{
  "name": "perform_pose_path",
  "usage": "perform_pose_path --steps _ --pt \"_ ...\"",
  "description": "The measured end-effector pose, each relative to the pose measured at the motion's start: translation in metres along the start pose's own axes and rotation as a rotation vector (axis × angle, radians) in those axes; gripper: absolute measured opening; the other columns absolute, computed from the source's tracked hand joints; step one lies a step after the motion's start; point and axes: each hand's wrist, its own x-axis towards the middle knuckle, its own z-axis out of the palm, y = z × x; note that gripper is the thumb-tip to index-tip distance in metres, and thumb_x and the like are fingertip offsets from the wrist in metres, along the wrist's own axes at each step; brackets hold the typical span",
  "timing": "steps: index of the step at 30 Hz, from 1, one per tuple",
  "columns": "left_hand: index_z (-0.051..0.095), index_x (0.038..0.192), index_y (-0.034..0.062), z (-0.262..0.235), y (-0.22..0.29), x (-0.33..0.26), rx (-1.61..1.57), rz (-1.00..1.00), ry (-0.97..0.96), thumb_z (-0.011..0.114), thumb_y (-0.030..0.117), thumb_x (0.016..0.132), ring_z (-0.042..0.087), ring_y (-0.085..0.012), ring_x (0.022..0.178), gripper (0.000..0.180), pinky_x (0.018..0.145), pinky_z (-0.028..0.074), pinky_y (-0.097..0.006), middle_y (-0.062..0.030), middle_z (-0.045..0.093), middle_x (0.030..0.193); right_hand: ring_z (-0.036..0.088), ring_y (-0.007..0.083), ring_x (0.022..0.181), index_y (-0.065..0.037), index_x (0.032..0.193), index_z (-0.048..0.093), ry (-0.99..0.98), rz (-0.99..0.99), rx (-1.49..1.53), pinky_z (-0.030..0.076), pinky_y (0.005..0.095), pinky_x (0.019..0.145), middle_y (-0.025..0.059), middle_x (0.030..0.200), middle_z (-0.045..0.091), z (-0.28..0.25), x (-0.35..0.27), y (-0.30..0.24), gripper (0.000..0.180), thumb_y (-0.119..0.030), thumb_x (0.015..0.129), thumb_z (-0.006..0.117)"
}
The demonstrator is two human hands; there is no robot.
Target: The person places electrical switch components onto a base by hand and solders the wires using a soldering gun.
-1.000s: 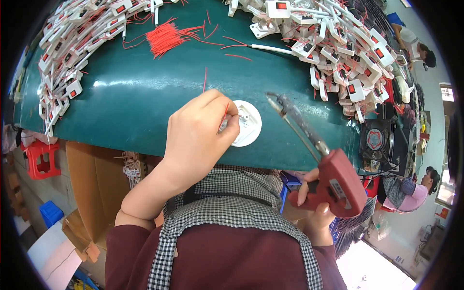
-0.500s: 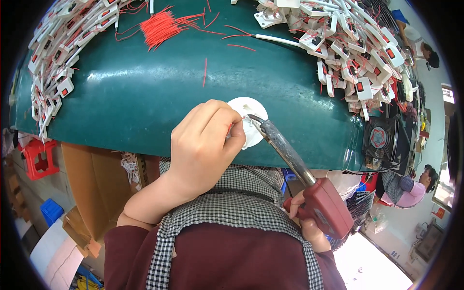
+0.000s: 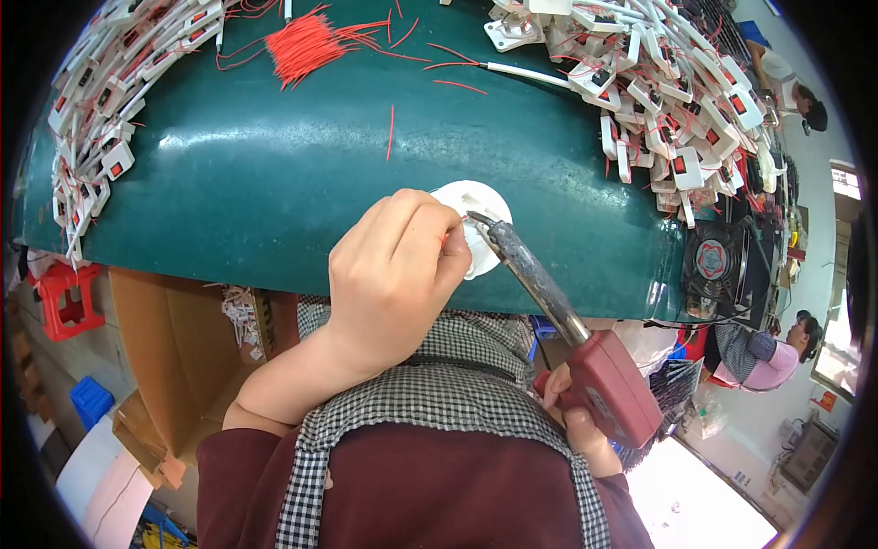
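Note:
My left hand (image 3: 389, 274) is closed in a pinch, with a bit of red wire (image 3: 445, 240) showing between thumb and forefinger. Just past those fingertips, a round white plastic piece (image 3: 487, 203) lies on the green table, partly hidden by the hand. My right hand (image 3: 585, 430) is wrapped round the grip of a dark red soldering gun (image 3: 617, 389). Its long metal barrel slants up and left, and the dark tip sits over the white piece, close to my left fingertips. Whether the tip touches the wire is too small to tell.
A bundle of red wires (image 3: 306, 48) lies at the far side of the green table (image 3: 274, 183), with loose strands near it. White switch pieces on cables pile up on the left (image 3: 117, 160) and right (image 3: 686, 165). A small fan (image 3: 718, 261) stands at the right edge.
The soldering tip and my left hand stay together over the white piece, with only a slight shift. The soldering gun's body has moved slightly left and up.

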Motion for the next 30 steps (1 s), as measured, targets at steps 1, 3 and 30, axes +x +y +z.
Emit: perform_pose_path --steps 1,3,30 --pt "0.058 0.076 0.0020 0.001 0.000 0.000 0.002 0.000 0.005 0.068 -0.008 0.066 0.056 -0.0183 0.060 0.017 0.049 0.043 -0.028 -0.0072 0.060 0.074 0.060 0.0141 0.064 0.003 0.093 0.062 -0.005 -0.011 -0.001 0.048 0.0253 0.062 0.0050 0.073 0.061 0.000 0.000 0.003 0.035 -0.002 0.058 0.061" --pt "0.057 0.076 0.0020 0.001 0.000 0.000 0.004 -0.001 0.010 0.068 -0.008 0.065 0.056 -0.0184 0.060 0.017 0.049 0.043 -0.028 -0.0071 0.059 0.074 0.060 0.0139 0.063 0.003 0.093 0.061 -0.009 -0.022 -0.002 0.048 0.0254 0.062 0.0042 0.072 0.061 -0.003 0.000 0.006 0.036 -0.001 0.058 0.061" --pt "0.056 0.075 0.0024 0.000 0.005 0.002 0.063 -0.004 -0.018 0.067 -0.008 0.064 0.054 -0.0197 0.058 0.019 0.048 0.042 -0.029 -0.0072 0.059 0.074 0.068 0.0193 0.064 0.014 0.124 0.045 0.004 -0.343 -0.296 0.055 0.0266 0.060 0.0089 0.076 0.068 -0.012 -0.015 0.041 0.068 -0.008 0.065 0.073"
